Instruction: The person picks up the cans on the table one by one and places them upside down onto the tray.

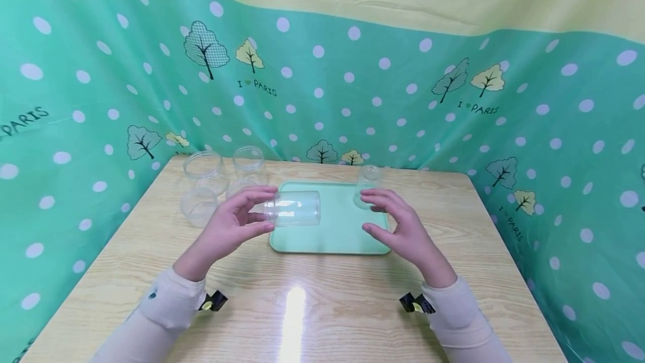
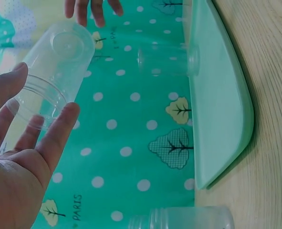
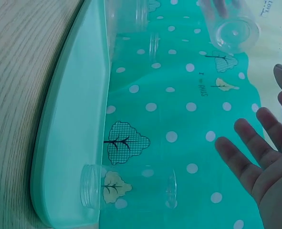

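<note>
A person's left hand [image 1: 230,218] grips a clear plastic jar [image 1: 298,209] by its mouth end, holding it sideways above the left part of a pale green tray [image 1: 330,244]. The right hand [image 1: 405,228], fingers apart and holding nothing, hovers by the tray's right edge. A second jar [image 1: 370,179] stands upside down at the tray's back right corner; more clear containers [image 1: 204,171] stand left of the tray on the wooden table [image 1: 353,312].

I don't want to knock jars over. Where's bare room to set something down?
Bare tabletop lies between the sleeves and right of the tray. The tray's middle is free, left of the standing jar. Left of the tray it's crowded with clear jars.
</note>
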A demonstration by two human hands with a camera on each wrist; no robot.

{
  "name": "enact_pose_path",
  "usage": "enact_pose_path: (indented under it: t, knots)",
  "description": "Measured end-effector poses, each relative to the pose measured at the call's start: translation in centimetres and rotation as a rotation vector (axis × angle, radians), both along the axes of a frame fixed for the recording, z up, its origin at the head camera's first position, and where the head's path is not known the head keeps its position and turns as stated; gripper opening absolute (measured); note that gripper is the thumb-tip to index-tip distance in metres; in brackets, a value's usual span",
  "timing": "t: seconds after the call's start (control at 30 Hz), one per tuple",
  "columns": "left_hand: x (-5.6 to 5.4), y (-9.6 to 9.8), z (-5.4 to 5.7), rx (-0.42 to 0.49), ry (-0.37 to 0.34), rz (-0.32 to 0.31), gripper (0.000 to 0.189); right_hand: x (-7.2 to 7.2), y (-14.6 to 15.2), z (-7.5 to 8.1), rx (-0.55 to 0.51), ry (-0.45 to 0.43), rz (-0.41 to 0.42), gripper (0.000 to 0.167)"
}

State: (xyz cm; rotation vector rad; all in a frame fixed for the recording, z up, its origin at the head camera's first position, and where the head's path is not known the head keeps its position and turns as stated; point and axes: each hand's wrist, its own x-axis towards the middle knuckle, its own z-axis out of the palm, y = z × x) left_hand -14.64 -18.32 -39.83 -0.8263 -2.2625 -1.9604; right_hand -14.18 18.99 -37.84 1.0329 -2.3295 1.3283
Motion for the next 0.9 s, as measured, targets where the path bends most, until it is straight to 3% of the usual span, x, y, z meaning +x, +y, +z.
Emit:
enact_pose_path:
  t: [0.27,0.57,0.9]
  knots:
    - [0.2,0.3,-0.4,-0.022,0.005,0.022,0.056,-0.1,-0.3,-0.4,-0.009,-0.026,0.007,0.057]
    - [0.1,1.0,-0.8,-0.001,0.000,-0.015,0.055,-1.3,0.0,-2.7,-0.004,-0.036,0.016,0.065]
    - [0.3,1.9,-1.3,0.001,0.000,-0.031,0.054,-1.1,-0.9,-3.4,-0.080,-0.044,0.123,0.070]
